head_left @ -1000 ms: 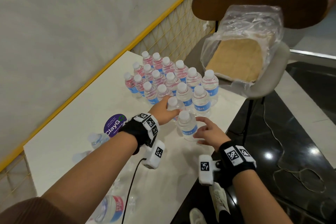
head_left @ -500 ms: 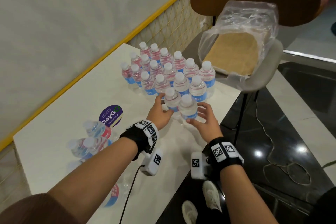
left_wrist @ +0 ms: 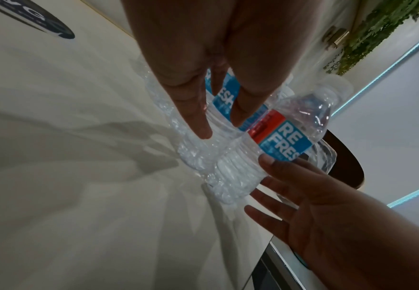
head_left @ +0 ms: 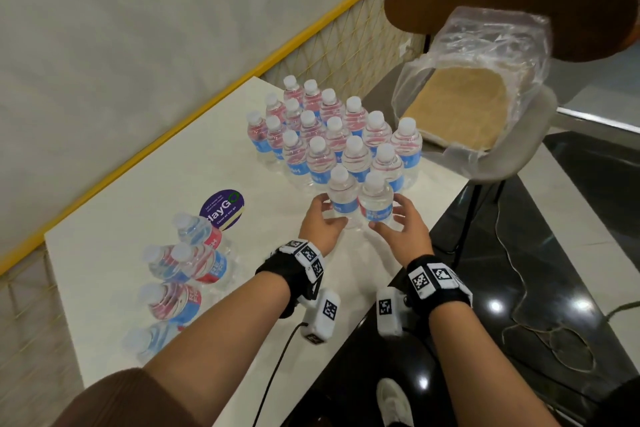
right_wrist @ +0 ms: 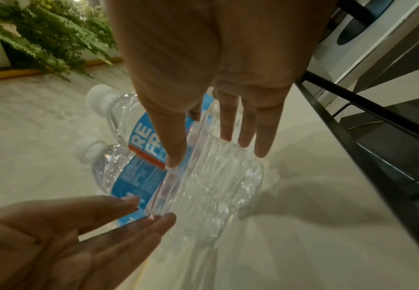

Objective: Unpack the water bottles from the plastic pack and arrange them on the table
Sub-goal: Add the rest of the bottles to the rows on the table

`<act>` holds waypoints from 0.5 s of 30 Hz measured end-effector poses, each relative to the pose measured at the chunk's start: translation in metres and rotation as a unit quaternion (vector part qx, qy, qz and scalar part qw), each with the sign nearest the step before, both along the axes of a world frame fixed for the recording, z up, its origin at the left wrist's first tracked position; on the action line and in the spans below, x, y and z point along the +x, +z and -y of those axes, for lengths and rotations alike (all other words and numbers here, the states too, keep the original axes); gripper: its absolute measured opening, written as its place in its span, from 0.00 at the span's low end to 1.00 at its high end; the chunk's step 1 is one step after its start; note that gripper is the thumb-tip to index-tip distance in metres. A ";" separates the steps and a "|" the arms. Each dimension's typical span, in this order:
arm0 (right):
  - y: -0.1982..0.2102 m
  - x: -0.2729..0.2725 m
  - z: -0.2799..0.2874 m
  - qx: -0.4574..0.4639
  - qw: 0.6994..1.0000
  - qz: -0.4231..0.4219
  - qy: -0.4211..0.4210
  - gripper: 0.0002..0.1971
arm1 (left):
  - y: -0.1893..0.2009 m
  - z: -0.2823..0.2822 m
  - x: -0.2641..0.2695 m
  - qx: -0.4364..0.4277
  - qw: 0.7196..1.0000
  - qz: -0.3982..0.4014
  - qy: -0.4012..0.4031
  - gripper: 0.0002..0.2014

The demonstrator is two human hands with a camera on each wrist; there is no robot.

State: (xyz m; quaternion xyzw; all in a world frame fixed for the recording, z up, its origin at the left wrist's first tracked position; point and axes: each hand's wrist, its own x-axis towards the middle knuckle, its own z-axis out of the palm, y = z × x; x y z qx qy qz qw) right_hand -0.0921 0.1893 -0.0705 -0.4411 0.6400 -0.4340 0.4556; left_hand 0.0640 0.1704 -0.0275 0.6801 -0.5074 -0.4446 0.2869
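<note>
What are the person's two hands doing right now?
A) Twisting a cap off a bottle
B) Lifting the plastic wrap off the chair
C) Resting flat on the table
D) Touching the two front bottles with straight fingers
D: the left hand and right hand flank the two front bottles, fingers straight against their sides.

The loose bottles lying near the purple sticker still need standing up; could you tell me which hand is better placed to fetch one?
Probably the left hand: the lying bottles are on its side of the table, while the right hand is at the opposite edge.
</note>
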 end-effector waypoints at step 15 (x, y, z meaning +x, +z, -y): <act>-0.002 0.014 -0.011 -0.005 0.998 0.016 -0.054 0.32 | -0.009 0.003 0.006 -0.003 0.999 -0.024 -0.021 0.33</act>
